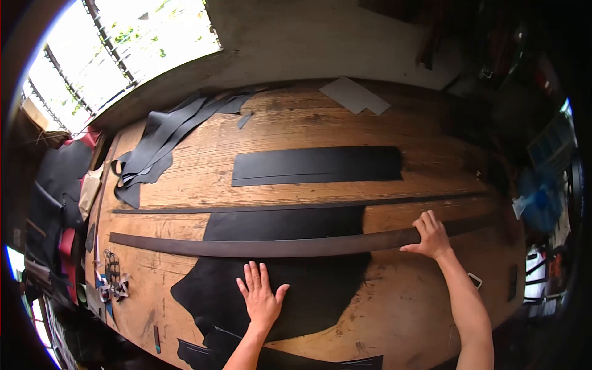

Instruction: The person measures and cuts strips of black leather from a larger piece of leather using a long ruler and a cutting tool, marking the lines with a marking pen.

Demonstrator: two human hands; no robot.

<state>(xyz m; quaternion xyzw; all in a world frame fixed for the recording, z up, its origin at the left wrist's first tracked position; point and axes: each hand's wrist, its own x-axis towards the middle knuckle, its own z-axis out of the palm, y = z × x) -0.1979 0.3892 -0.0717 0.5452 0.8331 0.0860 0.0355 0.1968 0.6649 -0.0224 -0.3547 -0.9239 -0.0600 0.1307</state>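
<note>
A large piece of black leather (314, 290) with an uneven outline lies on the wooden table. My left hand (261, 296) rests flat on it, fingers spread, just below a long dark brown strip (277, 246). That strip runs across the leather from left to right and looks flat and straight-edged. Near its right part, my right hand (431, 235) grips it, thumb at the near edge and fingers bent over the far edge. Beyond it, a thin dark strip (296, 206) lies roughly parallel, crossing the leather's far end.
A black rectangular leather panel (317, 166) lies farther back. Leather offcuts (166, 139) are heaped at the back left, grey sheet pieces (354, 95) at the back. More black leather (283, 359) lies at the near edge. Scissors (111, 265) are at left, a phone-like object (475, 280) at right.
</note>
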